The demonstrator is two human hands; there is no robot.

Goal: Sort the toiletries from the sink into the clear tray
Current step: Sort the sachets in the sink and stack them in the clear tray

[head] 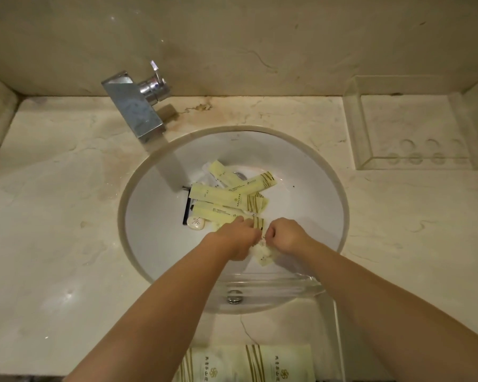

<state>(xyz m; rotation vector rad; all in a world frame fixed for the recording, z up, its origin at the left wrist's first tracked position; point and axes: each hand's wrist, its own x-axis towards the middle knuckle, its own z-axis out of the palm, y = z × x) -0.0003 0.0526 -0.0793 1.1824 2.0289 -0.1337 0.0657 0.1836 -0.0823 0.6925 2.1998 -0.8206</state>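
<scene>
A stained beige marble tabletop [53,216] and matching wall surround a round white sink [309,188] under a chrome faucet [138,111]. Pale yellow toiletry packets [221,195] lie piled in the basin. The left hand [236,237] and right hand [286,237] both pinch a small white packet [261,249] there. A clear tray [353,125] stands at the back right.

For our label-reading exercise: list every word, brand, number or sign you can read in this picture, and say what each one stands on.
None can be read.
Yellow packets in the sink: small dark print, too blurred.
Round soap: emblem and print, too small.
Large packets at the near edge: flower emblem and characters, cut off and blurred.
Small packet between left hand and right hand: emblem only.
</scene>
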